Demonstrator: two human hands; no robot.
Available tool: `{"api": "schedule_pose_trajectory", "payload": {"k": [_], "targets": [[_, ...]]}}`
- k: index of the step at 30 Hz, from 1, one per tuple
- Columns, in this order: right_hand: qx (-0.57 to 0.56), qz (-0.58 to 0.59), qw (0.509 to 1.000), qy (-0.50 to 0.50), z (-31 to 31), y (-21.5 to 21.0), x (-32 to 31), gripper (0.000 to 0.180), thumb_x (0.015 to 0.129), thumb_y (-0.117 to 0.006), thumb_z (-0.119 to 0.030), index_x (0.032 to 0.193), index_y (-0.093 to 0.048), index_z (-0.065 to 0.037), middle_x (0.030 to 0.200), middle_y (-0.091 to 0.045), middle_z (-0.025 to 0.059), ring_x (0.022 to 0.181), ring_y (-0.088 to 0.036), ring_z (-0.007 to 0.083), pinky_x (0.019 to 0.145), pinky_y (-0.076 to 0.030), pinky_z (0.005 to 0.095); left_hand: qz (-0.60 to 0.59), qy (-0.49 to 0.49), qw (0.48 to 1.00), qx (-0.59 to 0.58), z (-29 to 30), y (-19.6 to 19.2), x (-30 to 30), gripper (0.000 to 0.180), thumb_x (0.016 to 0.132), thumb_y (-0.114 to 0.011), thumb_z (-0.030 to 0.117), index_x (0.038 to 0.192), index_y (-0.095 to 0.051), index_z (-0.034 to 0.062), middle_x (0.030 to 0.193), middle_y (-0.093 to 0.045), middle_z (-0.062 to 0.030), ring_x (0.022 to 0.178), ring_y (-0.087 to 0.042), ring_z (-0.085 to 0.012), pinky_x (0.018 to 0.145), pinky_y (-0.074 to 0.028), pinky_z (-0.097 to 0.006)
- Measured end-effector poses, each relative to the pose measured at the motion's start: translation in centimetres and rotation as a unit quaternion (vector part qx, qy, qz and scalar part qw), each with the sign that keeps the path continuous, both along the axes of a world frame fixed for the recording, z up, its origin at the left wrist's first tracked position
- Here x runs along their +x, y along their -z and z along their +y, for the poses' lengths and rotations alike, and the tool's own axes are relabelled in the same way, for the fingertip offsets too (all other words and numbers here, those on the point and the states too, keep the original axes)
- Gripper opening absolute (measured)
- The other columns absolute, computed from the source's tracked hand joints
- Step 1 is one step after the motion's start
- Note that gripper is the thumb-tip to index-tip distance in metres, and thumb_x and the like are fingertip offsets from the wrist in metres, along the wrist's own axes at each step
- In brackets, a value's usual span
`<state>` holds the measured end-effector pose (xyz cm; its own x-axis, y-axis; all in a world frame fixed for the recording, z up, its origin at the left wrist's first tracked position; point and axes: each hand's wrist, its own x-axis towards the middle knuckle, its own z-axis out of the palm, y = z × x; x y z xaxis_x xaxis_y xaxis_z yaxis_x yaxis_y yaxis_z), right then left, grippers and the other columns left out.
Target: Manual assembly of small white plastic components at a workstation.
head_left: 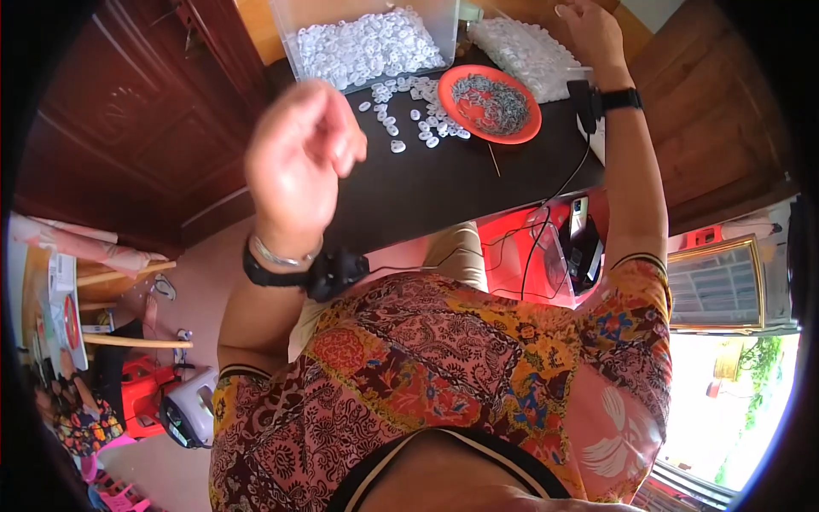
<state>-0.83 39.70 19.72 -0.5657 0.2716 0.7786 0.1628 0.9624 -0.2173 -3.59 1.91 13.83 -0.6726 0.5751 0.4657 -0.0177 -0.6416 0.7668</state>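
Observation:
My left hand (pixel 300 162) is raised over the left part of the dark table (pixel 384 200), its fingers curled inward and slightly blurred. Whatever may be between them is hidden. At the far right, my right hand (pixel 590 34) has its fingers bent together beyond a clear bag (pixel 529 55) of small whitish pieces. Something small and pale shows at its fingertips, too unclear to name. Small white oval tags (pixel 397 147) lie scattered beyond my left hand. An orange-red plate (pixel 532 128) holds a heap of small grey metal pieces (pixel 490 107).
A clear plastic bin (pixel 294 51) full of white tags stands at the back. A thin stick (pixel 495 160) lies near the plate. Black cables run from my wrist straps. Below the table, a red stool (pixel 512 247) bears a phone (pixel 578 218). Another person sits at lower left.

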Motion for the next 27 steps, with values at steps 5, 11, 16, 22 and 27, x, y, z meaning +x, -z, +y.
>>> {"api": "schedule_pose_trajectory", "payload": {"k": [5,11,16,22,27], "targets": [[0.051,-0.076,0.993,-0.070,-0.5,3.3,-3.5,0.025,0.078,-0.061,-0.017,0.095,-0.067,0.000,0.088,-0.067,0.0176,0.082,-0.064,0.0321,0.071,-0.050,0.0373,-0.052,0.078,0.995,0.042,2.5,-1.5,-5.8,0.028,0.091,-0.041,0.026,0.073,-0.049,0.0058,0.058,-0.042,-0.0005,0.055,-0.042,-0.0140,0.065,-0.037,-0.031],[-0.032,-0.217,0.928,-0.300,-8.2,12.2,-6.1,0.016,0.077,-0.061,-0.017,0.089,-0.069,-0.010,0.086,-0.064,0.0125,0.086,-0.061,0.0268,0.075,-0.049,0.0394,-0.071,-0.040,0.997,-0.002,6.4,2.7,-10.2,0.027,0.090,-0.045,0.024,0.073,-0.053,0.0039,0.056,-0.043,-0.0014,0.051,-0.041,-0.0138,0.057,-0.038,-0.028],[0.126,-0.341,0.894,-0.263,-10.1,14.6,-7.3,0.013,0.073,-0.065,-0.011,0.085,-0.070,-0.010,0.087,-0.061,0.0062,0.090,-0.056,0.0252,0.079,-0.047,0.0368,-0.085,-0.081,0.987,-0.109,8.6,7.3,-10.4,0.028,0.088,-0.046,0.022,0.067,-0.052,0.0046,0.055,-0.044,-0.0003,0.048,-0.040,-0.0102,0.047,-0.034,-0.023],[0.132,-0.373,0.875,-0.278,-10.5,15.1,-8.0,0.014,0.072,-0.065,-0.010,0.085,-0.069,-0.009,0.087,-0.059,0.0049,0.091,-0.053,0.0242,0.079,-0.047,0.0366,-0.094,-0.105,0.977,-0.159,8.4,9.2,-11.5,0.027,0.086,-0.049,0.022,0.065,-0.053,0.0041,0.054,-0.044,0.0000,0.046,-0.038,-0.0086,0.045,-0.032,-0.022],[0.140,-0.369,0.877,-0.275,-11.0,15.4,-8.6,0.012,0.073,-0.066,-0.012,0.084,-0.068,-0.010,0.085,-0.059,0.0045,0.089,-0.055,0.0241,0.078,-0.047,0.0362,-0.096,-0.136,0.976,-0.141,8.8,10.6,-13.0,0.026,0.085,-0.050,0.022,0.066,-0.054,0.0042,0.053,-0.045,-0.0004,0.045,-0.038,-0.0081,0.043,-0.030,-0.022]]}}
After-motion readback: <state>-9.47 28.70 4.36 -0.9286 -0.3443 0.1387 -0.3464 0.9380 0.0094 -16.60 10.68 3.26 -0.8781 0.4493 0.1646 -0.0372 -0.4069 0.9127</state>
